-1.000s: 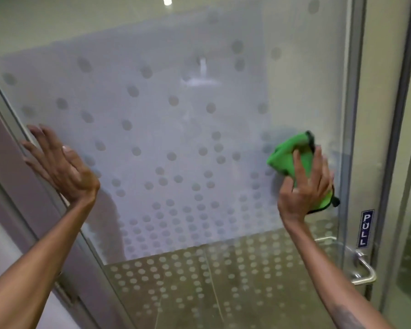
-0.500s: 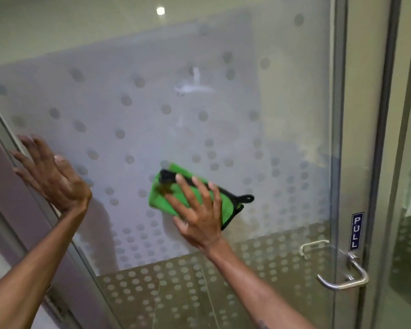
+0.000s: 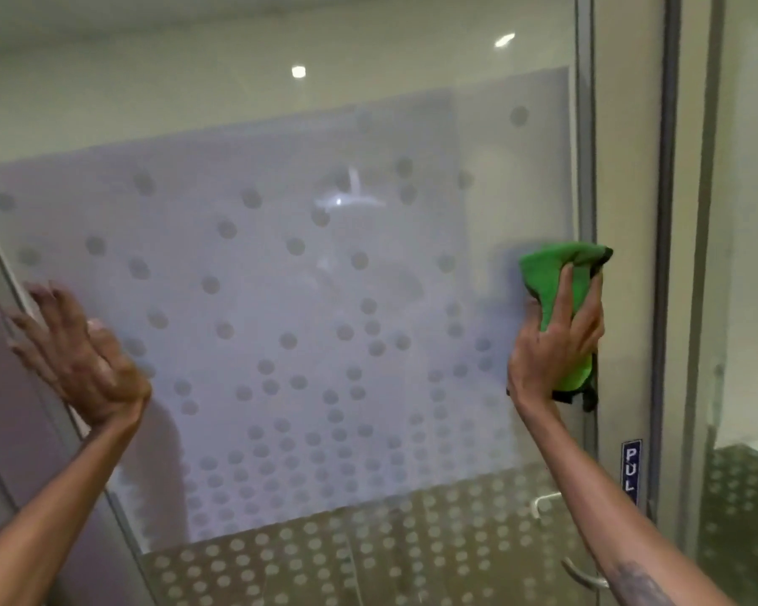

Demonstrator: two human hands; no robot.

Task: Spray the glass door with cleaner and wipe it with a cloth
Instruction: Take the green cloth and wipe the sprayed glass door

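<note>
Frosted glass fills the view, a dotted pattern scattered over a pale, hazy panel, ceiling lights glinting in its upper part. That's the glass door [image 3: 281, 299], and up at its right edge sits the green cloth [image 3: 561, 273], bunched and black-trimmed, pressed flat against the pane right beside the metal door frame [image 3: 585, 168]. The right hand [image 3: 556, 343] has it: fingers spread over the fabric, palm pushing it onto the glass, the grip pinning the cloth rather than balling it up. Part of the cloth pokes out above the fingertips, another fold hangs below the heel of the hand.

Across the pane, well apart, the left hand [image 3: 75, 356] is braced against the door's left edge, fingers open and splayed, holding nothing.

Below the right forearm, a blue PULL sign [image 3: 630, 472] sits on the frame, partly cut off by the arm, and a metal door handle [image 3: 580, 575] peeks out lower down. Whether the glass is wet with cleaner, I can't tell.
</note>
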